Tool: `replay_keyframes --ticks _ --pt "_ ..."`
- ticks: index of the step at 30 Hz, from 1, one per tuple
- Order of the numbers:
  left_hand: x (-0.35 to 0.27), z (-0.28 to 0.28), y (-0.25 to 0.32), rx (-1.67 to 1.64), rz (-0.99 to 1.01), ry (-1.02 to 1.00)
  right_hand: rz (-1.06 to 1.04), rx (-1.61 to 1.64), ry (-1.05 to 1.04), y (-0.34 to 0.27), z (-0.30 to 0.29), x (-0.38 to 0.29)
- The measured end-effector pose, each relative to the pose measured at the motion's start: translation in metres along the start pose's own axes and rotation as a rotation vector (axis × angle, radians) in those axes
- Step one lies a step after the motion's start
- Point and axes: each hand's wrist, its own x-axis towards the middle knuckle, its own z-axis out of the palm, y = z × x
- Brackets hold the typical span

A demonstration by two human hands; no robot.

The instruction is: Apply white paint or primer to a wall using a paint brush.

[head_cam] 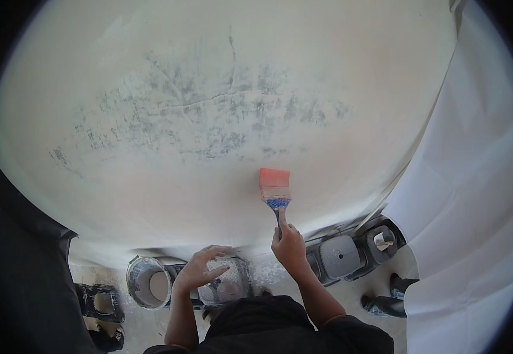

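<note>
My right hand (289,243) grips a wide flat paintbrush (276,191) by its blue handle, with the index finger laid along it. Its orange-red bristles point up and lie against or just off a pale, off-white coated surface (185,194); I cannot tell whether they touch. Grey-blue smudges and thin raised ridges (207,101) mark the upper middle of this surface. Lower left, my dusty left hand (201,267) has its fingers apart and holds nothing. It hovers over a spattered stool (225,287), beside a bucket (133,283) with pale contents.
Grey plastic stools (340,256) stand along the surface's lower right edge, one with a small white item on it. Another person's legs (387,305) show beyond. White sheeting (464,186) hangs right, dark sheeting (22,248) left. A stained black stool (101,303) and a shoe (118,338) are lower left.
</note>
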Motion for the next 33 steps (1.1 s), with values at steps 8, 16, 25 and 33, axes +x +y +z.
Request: replay_keyframes --ticks 8,16,25,33 --pt "-0.053 -0.029 -0.007 -0.045 -0.008 0.182 0.084 0.244 -0.518 -0.01 0.055 -0.049" --pt "-0.158 -0.07 -0.045 -0.049 -0.15 0.445 -0.163 0.328 -0.841 -0.101 0.127 -0.084" --pt "-0.296 -0.098 -0.091 -0.082 -0.386 0.725 -0.578 0.299 -0.978 -0.232 0.25 -0.116" --pt "-0.347 -0.105 -0.18 -0.342 -0.586 0.757 -0.645 0.021 -1.034 -0.265 0.473 -0.184"
